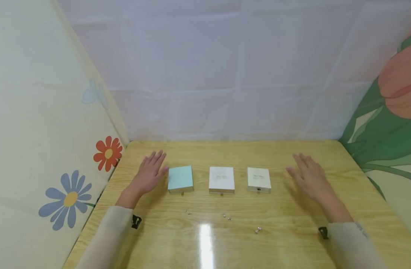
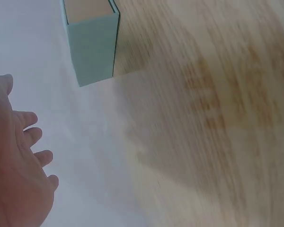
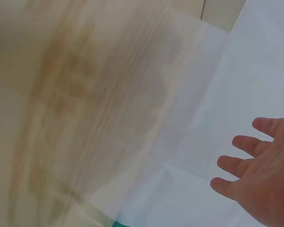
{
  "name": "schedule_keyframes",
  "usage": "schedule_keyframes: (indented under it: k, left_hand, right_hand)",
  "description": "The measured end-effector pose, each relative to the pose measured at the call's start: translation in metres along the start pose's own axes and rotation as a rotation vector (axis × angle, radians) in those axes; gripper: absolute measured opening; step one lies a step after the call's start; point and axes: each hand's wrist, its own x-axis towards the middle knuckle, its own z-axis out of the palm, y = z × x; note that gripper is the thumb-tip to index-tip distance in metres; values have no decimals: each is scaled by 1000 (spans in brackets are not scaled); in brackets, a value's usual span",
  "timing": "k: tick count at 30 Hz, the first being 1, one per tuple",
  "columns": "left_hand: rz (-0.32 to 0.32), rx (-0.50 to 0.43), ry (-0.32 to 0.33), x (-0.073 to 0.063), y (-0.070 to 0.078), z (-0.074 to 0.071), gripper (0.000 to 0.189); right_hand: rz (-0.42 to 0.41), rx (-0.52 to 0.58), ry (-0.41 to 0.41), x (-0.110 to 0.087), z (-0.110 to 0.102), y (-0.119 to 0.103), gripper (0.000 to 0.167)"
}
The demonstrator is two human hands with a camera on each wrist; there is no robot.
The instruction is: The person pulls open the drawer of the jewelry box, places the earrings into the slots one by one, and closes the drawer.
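Observation:
Three small flat boxes stand in a row on the wooden table (image 1: 178, 243). At the left is a light blue box (image 1: 180, 178), in the middle a white box (image 1: 221, 178), at the right a cream box (image 1: 259, 178) with small lettering. My left hand (image 1: 149, 175) is spread just left of the blue box, holding nothing; the left wrist view shows the side of that blue box (image 2: 92, 49) past its fingers. My right hand (image 1: 309, 178) is held with straight fingers to the right of the cream box, apart from it. In the right wrist view, that hand (image 3: 260, 165) has nothing in it.
Tiny shiny pieces lie in front of the boxes: a left group (image 1: 189, 213), a middle group (image 1: 229, 218) and a right group (image 1: 257, 230). A pale cloth wall (image 1: 192, 74) closes off the back, with flower-printed cloths at both sides.

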Motion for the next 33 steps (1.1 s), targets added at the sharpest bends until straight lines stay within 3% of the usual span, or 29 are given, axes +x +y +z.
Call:
schedule_keyframes:
  k: [16,33]
  left_hand:
    - [72,-10,-31,-10,8,8,62]
    - [122,26,-40,-17,4,23,61]
  right_hand:
    - [-57,2,30,-9,7,-31,65]
    - [-69,8,-12,-9,17,-57,63]
